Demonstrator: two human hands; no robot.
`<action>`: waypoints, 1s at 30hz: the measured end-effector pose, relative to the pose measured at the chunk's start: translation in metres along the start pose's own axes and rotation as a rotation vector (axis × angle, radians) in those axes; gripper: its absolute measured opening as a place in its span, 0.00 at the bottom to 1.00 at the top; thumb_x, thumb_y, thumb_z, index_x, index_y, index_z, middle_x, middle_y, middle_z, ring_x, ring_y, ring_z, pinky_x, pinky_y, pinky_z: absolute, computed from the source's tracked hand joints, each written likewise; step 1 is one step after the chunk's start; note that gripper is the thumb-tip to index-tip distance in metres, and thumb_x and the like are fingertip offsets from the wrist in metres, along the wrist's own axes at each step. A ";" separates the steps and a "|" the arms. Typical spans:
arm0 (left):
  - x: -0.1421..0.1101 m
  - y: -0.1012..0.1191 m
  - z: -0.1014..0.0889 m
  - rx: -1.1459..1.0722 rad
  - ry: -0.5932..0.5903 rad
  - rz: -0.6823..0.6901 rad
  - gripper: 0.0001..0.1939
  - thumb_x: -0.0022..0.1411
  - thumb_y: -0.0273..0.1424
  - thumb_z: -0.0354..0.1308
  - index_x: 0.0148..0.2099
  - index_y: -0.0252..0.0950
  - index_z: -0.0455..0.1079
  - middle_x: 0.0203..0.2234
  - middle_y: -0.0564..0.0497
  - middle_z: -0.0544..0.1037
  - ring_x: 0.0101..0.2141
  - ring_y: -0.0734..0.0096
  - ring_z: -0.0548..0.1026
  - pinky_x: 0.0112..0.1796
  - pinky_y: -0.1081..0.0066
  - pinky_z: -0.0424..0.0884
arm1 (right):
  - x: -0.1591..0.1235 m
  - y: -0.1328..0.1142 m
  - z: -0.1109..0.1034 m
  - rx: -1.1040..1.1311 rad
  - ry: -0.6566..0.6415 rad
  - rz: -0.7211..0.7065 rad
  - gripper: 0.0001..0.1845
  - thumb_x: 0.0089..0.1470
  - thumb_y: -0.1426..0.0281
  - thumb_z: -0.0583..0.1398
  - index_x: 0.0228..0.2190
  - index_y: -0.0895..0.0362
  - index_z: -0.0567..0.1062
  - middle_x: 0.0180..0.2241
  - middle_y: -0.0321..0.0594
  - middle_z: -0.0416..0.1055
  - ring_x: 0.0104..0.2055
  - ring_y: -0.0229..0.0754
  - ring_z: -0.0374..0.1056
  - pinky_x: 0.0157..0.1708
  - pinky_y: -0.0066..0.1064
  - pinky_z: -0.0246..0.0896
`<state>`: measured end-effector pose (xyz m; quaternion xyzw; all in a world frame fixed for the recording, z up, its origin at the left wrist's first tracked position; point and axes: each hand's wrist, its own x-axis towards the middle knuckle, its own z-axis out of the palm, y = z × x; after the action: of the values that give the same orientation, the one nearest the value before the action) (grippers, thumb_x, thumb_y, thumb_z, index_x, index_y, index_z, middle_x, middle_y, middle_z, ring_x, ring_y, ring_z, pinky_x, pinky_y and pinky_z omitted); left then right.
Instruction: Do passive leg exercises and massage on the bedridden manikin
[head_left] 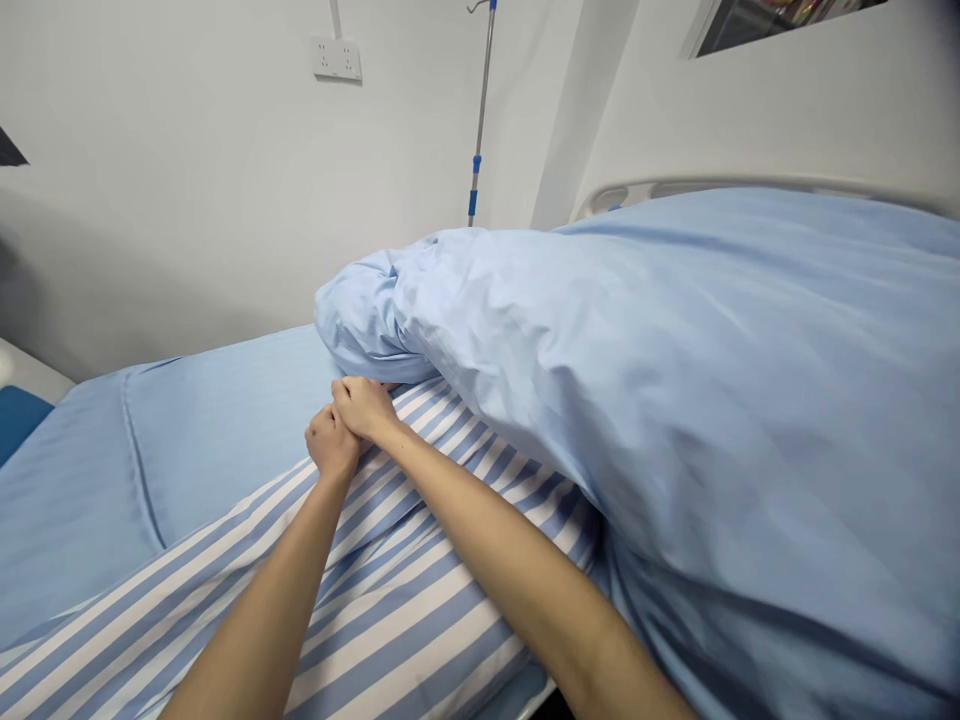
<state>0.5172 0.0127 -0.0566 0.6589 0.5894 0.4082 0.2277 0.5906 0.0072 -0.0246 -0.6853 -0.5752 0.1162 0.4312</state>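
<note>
Blue-and-white striped cloth [420,620] spreads over the bed in front of me, wrinkled and partly under a light-blue quilt [675,380]. My left hand [330,440] is closed in a fist at the far edge of the stripes. Right beside it, touching it, my right hand [365,405] is curled closed too, just below the quilt's bunched end. Both appear to grip the edge of the striped cloth; the fingertips are hidden beneath the knuckles. What lies under the cloth does not show.
A light-blue sheet [225,420] covers the mattress on the left. Behind the bed stands an IV pole [484,110] with blue clamps, near a wall socket [337,60]. A pale bed-end board [622,195] rises behind the quilt at the right.
</note>
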 end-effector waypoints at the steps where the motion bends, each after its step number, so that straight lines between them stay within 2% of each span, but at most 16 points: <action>1: -0.001 0.000 0.000 0.000 -0.013 0.006 0.16 0.56 0.37 0.43 0.20 0.37 0.61 0.17 0.52 0.69 0.21 0.74 0.60 0.24 0.72 0.51 | 0.000 0.000 -0.005 -0.081 -0.028 -0.066 0.18 0.55 0.64 0.48 0.21 0.57 0.70 0.22 0.38 0.68 0.27 0.39 0.60 0.29 0.29 0.50; 3: -0.001 0.000 0.000 0.005 -0.007 0.016 0.17 0.56 0.37 0.43 0.19 0.37 0.60 0.17 0.52 0.68 0.21 0.74 0.60 0.24 0.72 0.51 | -0.001 0.005 -0.010 -0.142 -0.046 -0.140 0.18 0.56 0.63 0.48 0.23 0.57 0.71 0.24 0.39 0.69 0.27 0.39 0.60 0.30 0.29 0.49; 7: -0.001 0.002 0.002 0.020 0.043 0.037 0.18 0.57 0.37 0.41 0.17 0.37 0.56 0.14 0.54 0.63 0.20 0.75 0.58 0.23 0.73 0.51 | -0.003 0.025 -0.003 0.008 0.005 -0.096 0.21 0.58 0.64 0.46 0.20 0.57 0.69 0.21 0.37 0.67 0.25 0.36 0.58 0.28 0.27 0.47; 11: -0.001 0.002 0.003 -0.003 0.001 0.056 0.17 0.55 0.37 0.42 0.17 0.38 0.55 0.13 0.56 0.60 0.20 0.75 0.58 0.23 0.73 0.50 | -0.001 0.036 0.005 0.195 0.068 -0.053 0.22 0.57 0.62 0.47 0.16 0.57 0.63 0.15 0.32 0.59 0.22 0.34 0.53 0.25 0.26 0.45; 15: 0.001 0.004 0.001 -0.028 -0.057 -0.005 0.16 0.53 0.36 0.44 0.16 0.38 0.56 0.12 0.56 0.58 0.19 0.75 0.57 0.22 0.73 0.51 | 0.002 0.035 0.002 0.319 0.104 -0.041 0.23 0.56 0.62 0.48 0.14 0.57 0.60 0.14 0.30 0.53 0.22 0.33 0.51 0.22 0.25 0.44; 18: 0.009 0.018 -0.001 -0.131 -0.094 -0.006 0.15 0.51 0.36 0.46 0.15 0.38 0.56 0.11 0.57 0.57 0.18 0.76 0.57 0.22 0.74 0.52 | 0.004 0.035 0.000 0.415 0.113 -0.015 0.22 0.56 0.61 0.48 0.14 0.57 0.59 0.14 0.30 0.54 0.22 0.33 0.52 0.22 0.24 0.45; 22: 0.023 0.051 0.006 -0.390 -0.032 -0.031 0.13 0.50 0.36 0.47 0.16 0.38 0.54 0.11 0.58 0.56 0.18 0.77 0.56 0.21 0.74 0.53 | 0.009 0.038 -0.001 0.580 0.099 0.031 0.20 0.55 0.63 0.48 0.15 0.56 0.59 0.14 0.29 0.55 0.20 0.33 0.52 0.22 0.24 0.48; 24: 0.025 0.060 0.014 -0.484 0.013 -0.061 0.13 0.50 0.35 0.46 0.17 0.38 0.53 0.12 0.59 0.54 0.18 0.78 0.55 0.21 0.74 0.53 | 0.012 0.040 -0.001 0.658 0.098 0.068 0.19 0.55 0.64 0.48 0.15 0.56 0.59 0.13 0.29 0.54 0.20 0.33 0.52 0.22 0.25 0.49; 27: 0.020 0.053 0.028 -0.376 0.067 -0.097 0.13 0.51 0.34 0.45 0.17 0.38 0.55 0.13 0.58 0.57 0.19 0.77 0.57 0.22 0.74 0.54 | 0.014 0.043 -0.001 0.687 0.137 0.115 0.18 0.54 0.65 0.49 0.15 0.56 0.59 0.14 0.29 0.54 0.20 0.33 0.51 0.22 0.25 0.49; 30: 0.012 0.035 0.036 -0.190 0.019 -0.056 0.15 0.54 0.36 0.44 0.19 0.37 0.62 0.16 0.54 0.66 0.22 0.75 0.61 0.24 0.73 0.54 | 0.013 0.042 -0.003 0.590 0.167 0.144 0.18 0.54 0.64 0.49 0.16 0.56 0.60 0.16 0.31 0.57 0.22 0.34 0.54 0.24 0.26 0.49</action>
<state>0.5665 0.0240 -0.0459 0.6137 0.5682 0.4620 0.2950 0.6260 0.0182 -0.0490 -0.5768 -0.4291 0.2516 0.6480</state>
